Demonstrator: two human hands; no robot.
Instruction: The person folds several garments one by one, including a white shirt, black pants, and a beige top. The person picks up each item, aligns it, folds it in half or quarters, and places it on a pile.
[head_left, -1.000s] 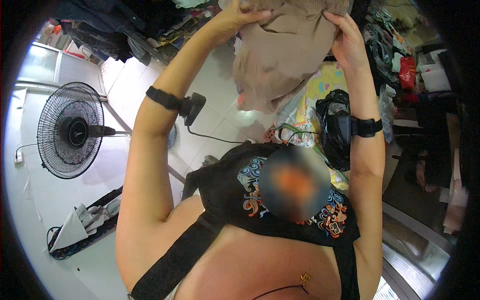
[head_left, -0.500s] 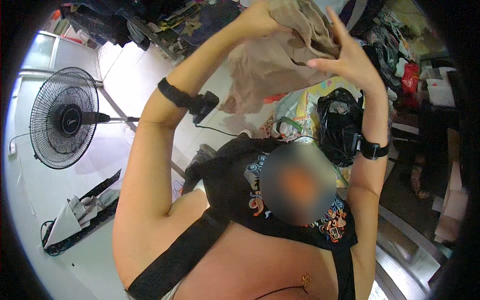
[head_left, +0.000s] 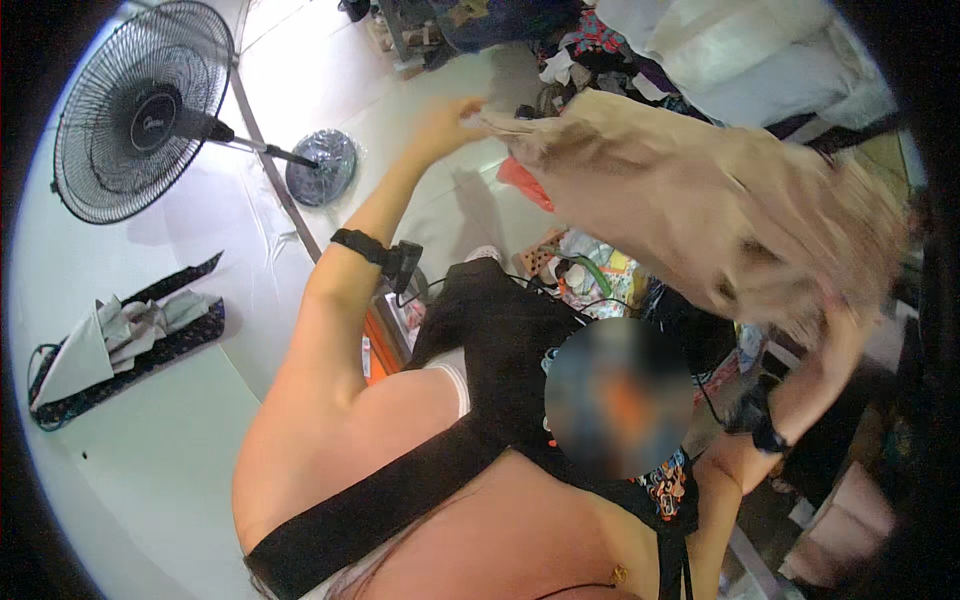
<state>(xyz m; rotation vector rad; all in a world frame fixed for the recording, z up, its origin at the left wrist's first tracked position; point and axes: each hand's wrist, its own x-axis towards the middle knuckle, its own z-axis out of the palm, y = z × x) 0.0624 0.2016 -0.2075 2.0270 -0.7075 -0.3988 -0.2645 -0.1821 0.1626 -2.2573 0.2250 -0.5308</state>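
Observation:
A beige cloth (head_left: 690, 205), soft and creased, hangs spread in the air between my two hands, its right part smeared by motion. My left hand (head_left: 455, 125), on a stretched-out arm, pinches the cloth's narrow left corner. At the lower right end, my right hand (head_left: 842, 312) is gripping the fabric; blur and folds cover most of its fingers. Two dark oval patches show on the cloth near that end. Beneath it lie a black plastic bag (head_left: 690, 325) and a patterned, colourful bundle (head_left: 605, 270), both partly covered.
At the left a black standing fan (head_left: 155, 120) rises from a round base (head_left: 322, 168). Grey and dark fabric pieces (head_left: 140, 335) lie on a pale surface (head_left: 150, 480). Large white bundles (head_left: 740, 55) and heaped clothes (head_left: 600, 80) occupy the back right. A red bag (head_left: 525, 183) is on the floor.
My hands have moved apart, the right one outward and down, the left one left and down. The bunched cloth has opened out wide. The view has turned, so the fan sits higher.

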